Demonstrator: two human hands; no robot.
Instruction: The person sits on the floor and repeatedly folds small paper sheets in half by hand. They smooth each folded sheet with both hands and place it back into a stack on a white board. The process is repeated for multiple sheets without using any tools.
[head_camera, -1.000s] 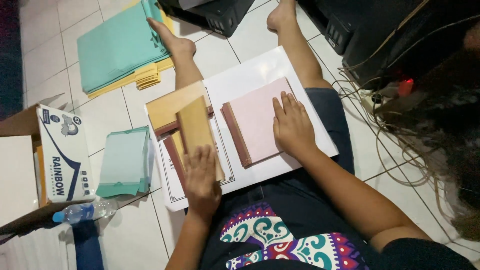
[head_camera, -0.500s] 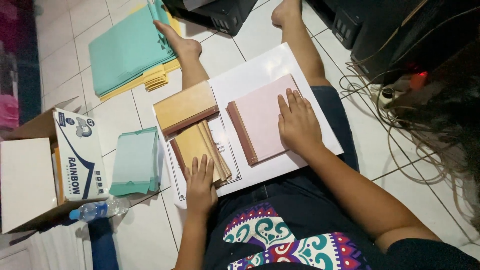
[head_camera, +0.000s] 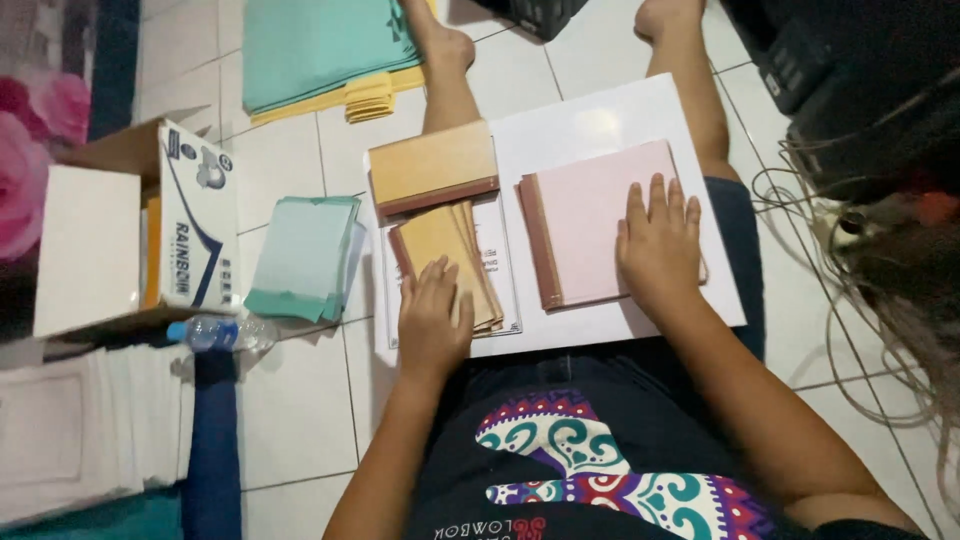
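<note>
Pressing: left hand flat on tan card stack, right hand flat on pink stack; fingers spread, nothing pinched; next lift needs pinch at top card's edge.

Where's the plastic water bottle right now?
In the head view, the water bottle lies on its side on the floor at the left, below the open cardboard box and beside the small green paper stack.

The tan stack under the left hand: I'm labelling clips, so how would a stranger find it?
Start at the white board on the lap. The tan stack lies at its left side, under the left hand. Unlike the pink stack under the right hand, its sheets are fanned.
</note>
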